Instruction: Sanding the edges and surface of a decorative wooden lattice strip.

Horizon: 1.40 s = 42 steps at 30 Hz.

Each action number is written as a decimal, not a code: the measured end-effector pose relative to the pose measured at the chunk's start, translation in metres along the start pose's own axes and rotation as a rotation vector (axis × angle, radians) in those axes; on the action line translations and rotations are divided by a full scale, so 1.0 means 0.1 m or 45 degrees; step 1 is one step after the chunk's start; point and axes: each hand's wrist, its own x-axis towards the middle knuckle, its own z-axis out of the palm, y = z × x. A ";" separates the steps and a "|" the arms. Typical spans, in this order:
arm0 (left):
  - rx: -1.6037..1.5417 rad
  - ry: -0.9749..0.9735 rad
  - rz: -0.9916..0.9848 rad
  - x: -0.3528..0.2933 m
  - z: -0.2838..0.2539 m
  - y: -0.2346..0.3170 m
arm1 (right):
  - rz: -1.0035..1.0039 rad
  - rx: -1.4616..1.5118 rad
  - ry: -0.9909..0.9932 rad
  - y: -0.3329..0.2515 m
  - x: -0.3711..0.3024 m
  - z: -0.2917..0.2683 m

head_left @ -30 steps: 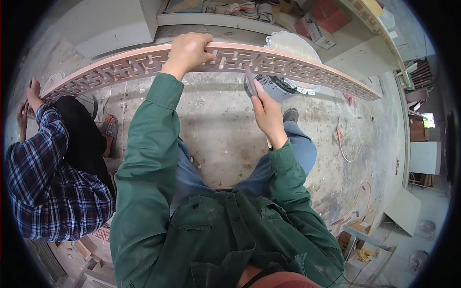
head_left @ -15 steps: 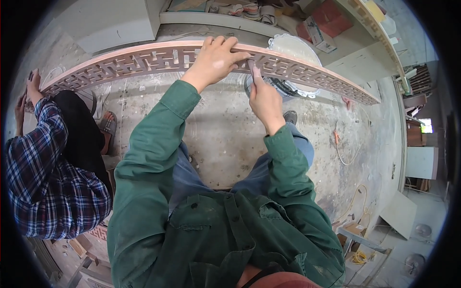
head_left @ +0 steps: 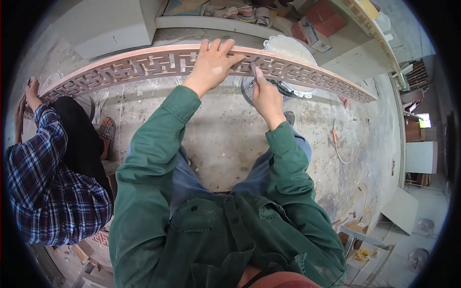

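Observation:
A long, pale reddish wooden lattice panel (head_left: pixel 307 72), cut through with a geometric pattern, stretches across in front of me. My left hand (head_left: pixel 210 67) grips it near the middle, fingers over the far edge and thumb stretched along the face toward the right. Close beside that thumb, my right hand (head_left: pixel 269 100) pinches a thin dark strip (head_left: pixel 253 68) whose far end meets the lattice openings. Whether the strip is folded sandpaper or a slim tool I cannot make out.
A co-worker in a plaid shirt (head_left: pixel 57 201) holds the panel's left end. Beyond the panel stand a white round bucket (head_left: pixel 290 48) and a shelf holding shoes (head_left: pixel 245 13). A cord with an orange part (head_left: pixel 334 137) lies on the stained concrete floor (head_left: pixel 225 144) at right.
My right hand and the strip have shifted very slightly against the lattice, with less of the strip showing. My left hand keeps its grip on the panel; the view has moved a little.

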 end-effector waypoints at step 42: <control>-0.147 -0.044 -0.325 -0.06 -0.22 -0.50 | -0.026 0.023 0.003 -0.30 0.16 -0.15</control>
